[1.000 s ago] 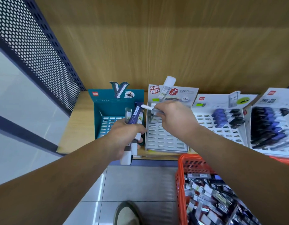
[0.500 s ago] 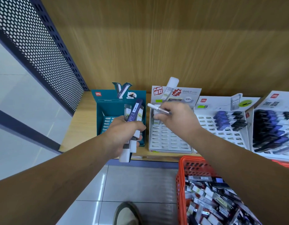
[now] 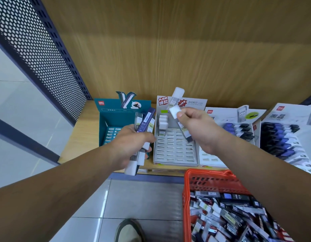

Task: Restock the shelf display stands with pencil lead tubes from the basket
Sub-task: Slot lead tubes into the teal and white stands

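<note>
Right hand (image 3: 198,130) has swung its tube (image 3: 181,124) round since half a second back. It lay sideways then; now it's tipped nearly upright, white cap up, dark end hanging over the grey stand (image 3: 175,151) at 12 o'clock. Thumb and fingers pinch it near the cap.

Left hand (image 3: 132,145) is wrapped round a bunch of tubes (image 3: 144,126) in front of the teal stand (image 3: 112,123) at 11 o'clock. The basket (image 3: 208,179) at 5 o'clock is full of stock.

Looks like the slotting step — a few tubes already stand in the top-left slots (image 3: 163,122). Next move, I'd say: line the dark end up with a free slot beside them and push straight down.
</note>
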